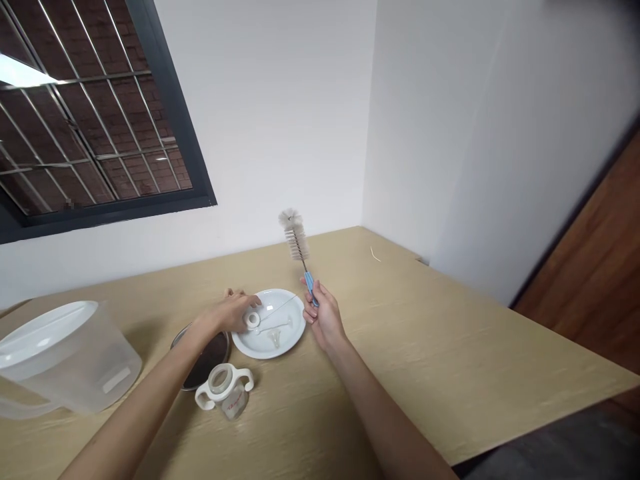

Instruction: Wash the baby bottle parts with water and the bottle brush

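My right hand (324, 316) is closed around the blue handle of a bottle brush (296, 240), holding it upright with its pale bristles above the table. My left hand (235, 312) reaches over the left side of a white plate (295, 337), fingers bent and apart. Close to its fingertips is a white bottle ring (253, 320), which they may be touching. On the plate also lie a clear silicone nipple (275, 338) and a thin straw-like piece (275, 326). In front stands an uncapped baby bottle (234, 403) with two white handles.
A large translucent pitcher (95, 363) with a white lid stands at the left. A dark round dish (213, 363) with a metal rim sits partly under my left arm. A thin pale strip (375, 255) lies far right. White walls (280, 120) border the wooden table (400, 360).
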A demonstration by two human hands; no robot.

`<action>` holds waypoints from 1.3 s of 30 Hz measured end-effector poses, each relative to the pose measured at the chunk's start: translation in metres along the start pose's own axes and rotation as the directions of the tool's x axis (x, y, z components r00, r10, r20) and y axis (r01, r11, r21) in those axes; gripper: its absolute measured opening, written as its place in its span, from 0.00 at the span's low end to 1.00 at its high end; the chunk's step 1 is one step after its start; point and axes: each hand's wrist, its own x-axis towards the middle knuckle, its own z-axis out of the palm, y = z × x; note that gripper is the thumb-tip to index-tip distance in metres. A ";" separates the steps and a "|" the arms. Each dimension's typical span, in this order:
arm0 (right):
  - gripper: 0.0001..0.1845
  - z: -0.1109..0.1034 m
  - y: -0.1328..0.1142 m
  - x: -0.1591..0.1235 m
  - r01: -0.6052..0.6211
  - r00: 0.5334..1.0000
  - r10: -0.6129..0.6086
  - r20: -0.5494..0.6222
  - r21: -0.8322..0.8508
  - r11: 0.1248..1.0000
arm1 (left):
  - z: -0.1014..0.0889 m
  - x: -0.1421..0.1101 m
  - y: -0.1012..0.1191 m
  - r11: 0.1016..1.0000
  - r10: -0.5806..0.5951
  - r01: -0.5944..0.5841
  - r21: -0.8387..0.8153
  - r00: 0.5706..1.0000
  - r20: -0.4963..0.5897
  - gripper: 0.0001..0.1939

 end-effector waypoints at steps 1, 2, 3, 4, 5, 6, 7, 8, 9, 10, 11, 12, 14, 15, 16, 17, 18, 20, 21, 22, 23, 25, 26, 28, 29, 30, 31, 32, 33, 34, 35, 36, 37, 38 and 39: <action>0.23 0.000 0.000 0.000 -0.005 1.000 0.005 -0.001 -0.003 1.000 | -0.001 0.003 0.000 1.000 0.001 -0.001 0.006 1.000 0.020 0.35; 0.23 0.000 0.000 0.000 -0.008 1.000 0.008 0.000 -0.004 1.000 | -0.003 0.006 0.000 1.000 0.003 -0.003 0.011 0.999 0.037 0.35; 0.23 0.000 0.000 0.000 -0.011 1.000 0.011 0.002 -0.004 1.000 | -0.004 0.008 0.001 1.000 0.006 -0.007 0.017 0.999 0.047 0.36; 0.23 0.000 0.000 -0.001 -0.012 1.000 0.012 0.004 -0.002 1.000 | -0.005 0.010 0.001 1.000 0.012 -0.013 0.026 0.999 0.051 0.36; 0.24 0.000 0.000 -0.001 -0.011 1.000 0.011 0.006 0.001 1.000 | -0.006 0.011 0.001 0.999 0.016 -0.018 0.041 0.999 0.052 0.36; 0.24 0.000 0.000 -0.001 -0.008 1.000 0.008 0.006 0.005 1.000 | -0.007 0.012 0.002 0.998 0.021 -0.023 0.057 0.999 0.050 0.36; 0.25 0.000 -0.001 -0.002 -0.003 1.000 0.003 0.005 0.008 1.000 | -0.007 0.012 0.003 0.997 0.025 -0.029 0.070 0.998 0.051 0.35; 0.25 0.001 -0.001 -0.002 0.001 1.000 -0.001 0.002 0.012 1.000 | -0.008 0.012 0.004 0.996 0.028 -0.033 0.082 0.998 0.055 0.35; 0.25 0.001 -0.001 -0.002 0.003 1.000 -0.003 0.001 0.015 1.000 | -0.008 0.012 0.006 0.995 0.031 -0.037 0.090 0.998 0.060 0.35; 0.25 0.001 -0.002 -0.002 0.004 1.000 -0.004 0.001 0.020 1.000 | -0.008 0.012 0.008 0.995 0.034 -0.040 0.094 0.997 0.067 0.35; 0.26 0.001 -0.002 -0.003 0.003 1.000 -0.003 0.005 0.024 1.000 | -0.008 0.011 0.009 0.995 0.037 -0.043 0.095 0.997 0.068 0.35; 0.26 0.002 -0.002 -0.003 0.000 1.000 0.000 0.010 0.028 1.000 | -0.009 0.011 0.011 0.994 0.041 -0.047 0.096 0.997 0.065 0.35; 0.26 0.003 -0.003 -0.003 -0.008 1.000 0.007 0.021 0.033 0.999 | -0.011 0.010 0.013 0.994 0.048 -0.052 0.098 0.998 0.050 0.33; 0.26 0.003 -0.003 -0.003 -0.011 1.000 0.010 0.024 0.032 0.999 | -0.013 0.009 0.013 0.994 0.050 -0.053 0.097 0.998 0.035 0.33; 0.26 0.004 -0.003 -0.003 -0.016 1.000 0.015 0.026 0.030 0.999 | -0.015 0.008 0.013 0.994 0.053 -0.054 0.092 0.999 0.014 0.32; 0.26 0.005 -0.003 -0.004 -0.020 0.999 0.019 0.028 0.026 0.999 | -0.018 0.007 0.012 0.996 0.054 -0.053 0.078 0.998 -0.016 0.31; 0.27 0.005 -0.002 -0.004 -0.025 0.999 0.024 0.033 0.016 1.000 | -0.022 0.004 0.011 0.998 0.053 -0.050 0.047 0.998 -0.045 0.30; 0.27 0.007 -0.002 -0.005 -0.041 0.997 0.042 0.057 -0.016 0.999 | -0.028 -0.006 0.007 0.996 0.036 -0.045 -0.076 0.993 -0.111 0.31; 0.27 0.007 -0.002 -0.006 -0.051 0.995 0.054 0.078 -0.037 0.998 | -0.030 -0.013 0.004 0.986 0.022 -0.046 -0.161 0.988 -0.150 0.31; 0.28 0.008 -0.002 -0.008 -0.061 0.992 0.067 0.104 -0.064 0.996 | -0.030 -0.022 0.001 0.966 0.001 -0.052 -0.253 0.980 -0.198 0.32; 0.28 0.009 -0.002 -0.009 -0.074 0.988 0.085 0.130 -0.087 0.994 | -0.027 -0.033 -0.003 0.938 -0.017 -0.076 -0.337 0.965 -0.263 0.32; 0.29 0.010 -0.001 -0.013 -0.093 0.976 0.123 0.180 -0.165 0.982 | -0.016 -0.056 -0.011 0.868 -0.074 -0.146 -0.475 0.907 -0.415 0.29; 0.28 0.011 -0.001 -0.015 -0.123 0.969 0.162 0.188 -0.202 0.972 | -0.007 -0.067 -0.015 0.818 -0.114 -0.189 -0.543 0.873 -0.474 0.29; 0.27 0.013 0.001 -0.018 -0.148 0.958 0.202 0.202 -0.254 0.956 | 0.014 -0.086 -0.027 0.679 -0.237 -0.234 -0.696 0.827 -0.510 0.28; 0.27 0.014 0.003 -0.019 -0.157 0.953 0.220 0.209 -0.278 0.948 | 0.024 -0.094 -0.032 0.598 -0.300 -0.259 -0.759 0.805 -0.511 0.28; 0.28 0.015 0.004 -0.020 -0.176 0.947 0.241 0.212 -0.286 0.942 | 0.033 -0.100 -0.037 0.519 -0.357 -0.278 -0.808 0.788 -0.501 0.29; 0.29 0.015 0.006 -0.020 -0.183 0.946 0.249 0.209 -0.290 0.939 | 0.040 -0.105 -0.041 0.452 -0.405 -0.295 -0.842 0.774 -0.488 0.29; 0.30 0.016 0.007 -0.021 -0.187 0.946 0.251 0.205 -0.289 0.939 | 0.046 -0.108 -0.044 0.400 -0.442 -0.308 -0.863 0.760 -0.476 0.29; 0.31 0.016 0.008 -0.021 -0.181 0.949 0.244 0.201 -0.288 0.940 | 0.051 -0.111 -0.045 0.364 -0.468 -0.319 -0.875 0.750 -0.468 0.29; 0.31 0.017 0.009 -0.021 -0.162 0.954 0.226 0.195 -0.294 0.942 | 0.054 -0.113 -0.045 0.344 -0.485 -0.327 -0.880 0.741 -0.465 0.29; 0.32 0.017 0.009 -0.020 -0.131 0.962 0.198 0.190 -0.317 0.939 | 0.056 -0.114 -0.045 0.335 -0.492 -0.336 -0.880 0.735 -0.467 0.29; 0.32 0.017 0.008 -0.020 -0.090 0.968 0.167 0.189 -0.360 0.929 | 0.058 -0.115 -0.044 0.333 -0.492 -0.345 -0.878 0.730 -0.474 0.30; 0.33 0.017 0.008 -0.020 -0.038 0.973 0.131 0.191 -0.424 0.905 | 0.059 -0.116 -0.043 0.334 -0.490 -0.355 -0.873 0.726 -0.482 0.30; 0.33 0.017 0.007 -0.020 0.027 0.976 0.086 0.202 -0.499 0.866 | 0.060 -0.117 -0.042 0.334 -0.488 -0.366 -0.868 0.721 -0.492 0.31; 0.32 0.017 0.006 -0.020 0.099 0.973 0.042 0.227 -0.574 0.813 | 0.060 -0.118 -0.042 0.333 -0.489 -0.377 -0.864 0.715 -0.500 0.31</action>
